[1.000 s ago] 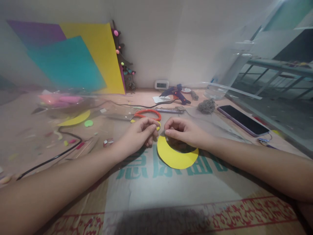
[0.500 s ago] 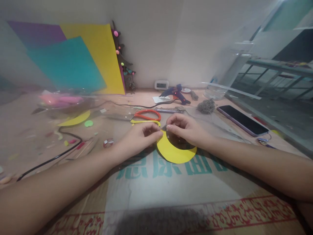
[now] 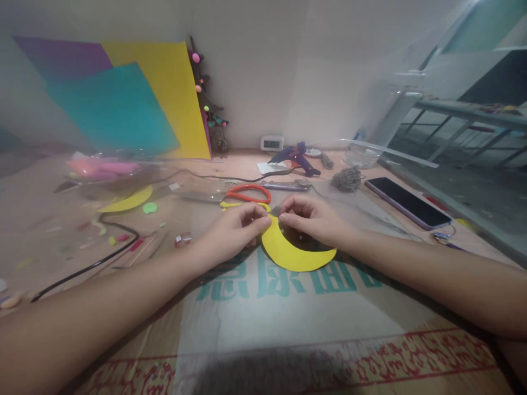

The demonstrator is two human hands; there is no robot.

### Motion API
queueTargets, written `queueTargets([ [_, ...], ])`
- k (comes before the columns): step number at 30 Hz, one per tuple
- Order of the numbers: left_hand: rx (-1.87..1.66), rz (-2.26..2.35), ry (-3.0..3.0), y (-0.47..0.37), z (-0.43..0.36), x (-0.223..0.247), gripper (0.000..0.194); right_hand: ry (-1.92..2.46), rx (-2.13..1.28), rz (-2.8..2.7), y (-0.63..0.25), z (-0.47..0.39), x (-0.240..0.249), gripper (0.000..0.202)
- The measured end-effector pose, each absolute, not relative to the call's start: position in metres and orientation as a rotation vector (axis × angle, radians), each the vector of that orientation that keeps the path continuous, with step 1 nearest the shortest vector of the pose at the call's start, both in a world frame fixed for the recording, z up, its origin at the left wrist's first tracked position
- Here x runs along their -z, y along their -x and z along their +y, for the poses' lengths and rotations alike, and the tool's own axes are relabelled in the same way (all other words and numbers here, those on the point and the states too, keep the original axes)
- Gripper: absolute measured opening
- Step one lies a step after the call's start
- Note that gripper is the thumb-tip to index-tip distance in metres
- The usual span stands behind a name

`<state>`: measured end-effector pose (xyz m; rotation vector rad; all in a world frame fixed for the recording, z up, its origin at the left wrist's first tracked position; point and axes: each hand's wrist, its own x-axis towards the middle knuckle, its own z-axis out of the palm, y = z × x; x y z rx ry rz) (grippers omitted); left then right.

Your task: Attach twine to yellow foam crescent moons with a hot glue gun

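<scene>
A yellow paper crescent moon [image 3: 290, 253] is held over the printed sheet, its curved belly toward me and one tip pointing right. My left hand [image 3: 236, 230] is closed, thumb and forefinger pinching the crescent's upper left end. Just right of that end, my right hand [image 3: 310, 219] is also closed in a pinch. Whatever lies between its fingertips is too small to make out. Behind my hands lie scissors [image 3: 249, 193] with red and yellow handles, partly hidden by my left fingers.
A purple glue gun [image 3: 300, 158], a ball of grey yarn [image 3: 347, 179] and a phone [image 3: 407, 202] lie at the back and right. Another yellow paper piece [image 3: 127, 199], a black cord [image 3: 123, 244] and scraps are on the left. Coloured sheets [image 3: 119, 109] lean on the wall.
The crescent has turned slightly, its right tip swinging outward to the right. My left fingers shifted a little left, and my right hand dropped slightly.
</scene>
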<state>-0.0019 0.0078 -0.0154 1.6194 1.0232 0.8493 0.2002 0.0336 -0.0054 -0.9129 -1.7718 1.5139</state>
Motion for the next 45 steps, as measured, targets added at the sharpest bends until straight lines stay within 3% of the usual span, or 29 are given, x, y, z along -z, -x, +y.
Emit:
queueTargets([
  [27,-0.839,1.024,-1.622,0.001,0.007,0.013,0.022,0.869,-1.511,-1.787,-0.200,0.036,0.007,0.020],
  [45,-0.844,1.038,-1.580,0.002,0.008,0.016,0.020,1.021,-1.051,-1.749,-0.204,0.048,0.009,0.015],
])
